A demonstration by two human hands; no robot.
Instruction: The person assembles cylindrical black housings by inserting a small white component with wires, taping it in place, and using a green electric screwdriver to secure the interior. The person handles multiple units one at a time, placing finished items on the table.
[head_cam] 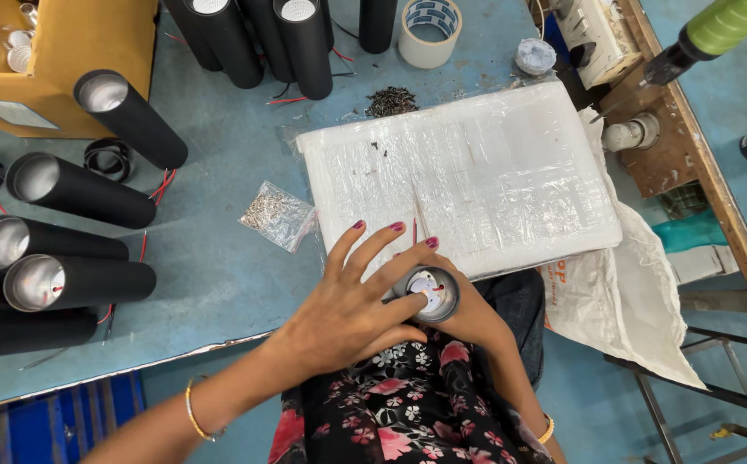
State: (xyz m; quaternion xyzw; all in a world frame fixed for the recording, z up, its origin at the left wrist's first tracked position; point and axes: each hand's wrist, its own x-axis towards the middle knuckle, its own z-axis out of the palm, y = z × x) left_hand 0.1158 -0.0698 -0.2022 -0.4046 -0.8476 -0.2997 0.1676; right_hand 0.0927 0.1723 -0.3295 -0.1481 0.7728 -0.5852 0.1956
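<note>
Two hands: I see both on one black tube (426,294) at the table edge, above the lap.
Left hand (347,309): fingers spread, thumb pressing into tube's open end.
Right hand (474,316): wrapped around tube from below.
Nearby: plastic-wrapped white pad (476,172); screw bag (277,215).

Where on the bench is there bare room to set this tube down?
Bare blue tabletop lies between the small bag of screws, the lying black tubes and the left hand. The white wrapped pad is mostly bare. Crowded: the left edge and the top by the tape roll.
</note>
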